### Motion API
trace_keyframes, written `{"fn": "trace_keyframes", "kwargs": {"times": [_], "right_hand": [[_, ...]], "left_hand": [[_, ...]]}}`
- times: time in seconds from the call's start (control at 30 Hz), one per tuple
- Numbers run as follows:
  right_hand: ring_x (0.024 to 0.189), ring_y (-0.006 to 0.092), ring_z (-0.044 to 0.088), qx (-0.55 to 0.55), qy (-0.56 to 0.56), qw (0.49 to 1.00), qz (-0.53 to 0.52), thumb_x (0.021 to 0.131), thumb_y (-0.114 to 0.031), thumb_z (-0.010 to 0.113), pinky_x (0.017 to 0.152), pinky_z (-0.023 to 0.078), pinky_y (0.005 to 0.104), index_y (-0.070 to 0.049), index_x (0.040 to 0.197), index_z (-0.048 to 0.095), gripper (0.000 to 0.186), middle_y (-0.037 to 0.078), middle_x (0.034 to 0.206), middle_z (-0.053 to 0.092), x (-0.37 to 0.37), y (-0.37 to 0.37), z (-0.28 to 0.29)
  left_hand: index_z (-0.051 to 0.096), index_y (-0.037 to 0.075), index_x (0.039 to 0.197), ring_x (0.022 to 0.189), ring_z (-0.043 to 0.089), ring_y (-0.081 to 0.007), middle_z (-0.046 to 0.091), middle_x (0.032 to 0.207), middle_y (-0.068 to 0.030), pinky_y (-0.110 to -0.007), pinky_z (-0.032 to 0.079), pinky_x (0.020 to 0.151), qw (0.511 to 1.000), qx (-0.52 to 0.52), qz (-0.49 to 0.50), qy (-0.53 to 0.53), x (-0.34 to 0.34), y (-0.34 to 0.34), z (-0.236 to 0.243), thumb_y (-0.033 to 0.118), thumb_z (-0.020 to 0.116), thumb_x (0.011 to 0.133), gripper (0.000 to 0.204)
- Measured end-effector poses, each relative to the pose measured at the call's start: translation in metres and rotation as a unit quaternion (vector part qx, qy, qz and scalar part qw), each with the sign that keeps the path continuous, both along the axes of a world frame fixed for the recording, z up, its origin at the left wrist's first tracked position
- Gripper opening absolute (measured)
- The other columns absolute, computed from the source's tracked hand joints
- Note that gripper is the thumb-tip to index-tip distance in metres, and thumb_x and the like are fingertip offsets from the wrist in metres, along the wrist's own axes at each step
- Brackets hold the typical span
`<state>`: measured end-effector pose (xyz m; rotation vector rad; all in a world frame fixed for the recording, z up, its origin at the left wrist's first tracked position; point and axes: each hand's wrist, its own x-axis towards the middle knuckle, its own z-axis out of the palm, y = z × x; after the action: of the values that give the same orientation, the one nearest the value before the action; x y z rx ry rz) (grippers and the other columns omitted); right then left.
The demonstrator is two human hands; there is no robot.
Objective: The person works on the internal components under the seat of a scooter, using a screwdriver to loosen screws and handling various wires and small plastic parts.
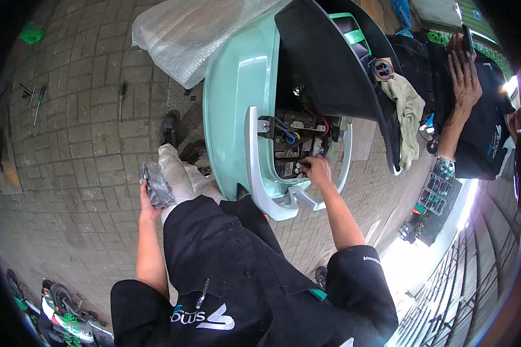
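My left hand (149, 202) is closed around a dark part in a clear plastic bag (157, 185), held beside my leg. On the right, my right hand (318, 170) reaches into the open compartment of a mint-green scooter (231, 110). Its fingers are pinched together by a small white piece near the compartment's rear edge; what they grip is too small to make out. Coloured wires (287, 134) and connectors lie in the compartment just beyond the fingers. A silver grab rail (257, 176) curves around the scooter's tail, and my right forearm passes over it. The black seat (336, 63) stands raised.
Bubble wrap (179, 43) drapes over the scooter's left side. Screwdrivers (122, 99) lie on the brick paving at left. A beige cloth (404, 113) hangs by the seat. Another person (474, 121) stands at right, a hand raised near a dark flat device. Motorbikes (69, 315) are parked lower left.
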<state>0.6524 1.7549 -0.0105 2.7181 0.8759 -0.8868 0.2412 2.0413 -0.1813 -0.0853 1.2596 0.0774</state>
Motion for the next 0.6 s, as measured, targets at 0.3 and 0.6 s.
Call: {"fn": "trace_keyframes", "kwargs": {"times": [0.3, 0.6], "right_hand": [[0.084, 0.0314, 0.062, -0.023, -0.016, 0.995, -0.095, 0.065, -0.026, 0.075, 0.076, 0.048, 0.04, -0.012, 0.086, 0.07, 0.026, 0.014, 0.083, 0.066, 0.002, -0.001, 0.004], [0.084, 0.0328, 0.062, -0.071, 0.024, 0.991, -0.112, 0.061, -0.019, 0.075, 0.074, 0.049, 0.0409, -0.007, 0.08, 0.069, 0.024, 0.016, 0.082, 0.065, 0.017, 0.001, -0.016]], "left_hand": [[0.048, 0.002, 0.119, 0.09, 0.057, -0.0321, 0.058, 0.101, -0.0159, -0.044, 0.046, 0.083, 1.0, 0.007, -0.008, -0.017, 0.0, -0.003, -0.001, 0.061, 0.046, 0.079, 0.072], [0.049, 0.002, 0.118, 0.088, 0.058, -0.032, 0.059, 0.1, -0.0157, -0.044, 0.047, 0.082, 0.999, 0.014, -0.04, -0.022, 0.016, -0.003, 0.008, 0.061, 0.046, 0.079, 0.071]]}}
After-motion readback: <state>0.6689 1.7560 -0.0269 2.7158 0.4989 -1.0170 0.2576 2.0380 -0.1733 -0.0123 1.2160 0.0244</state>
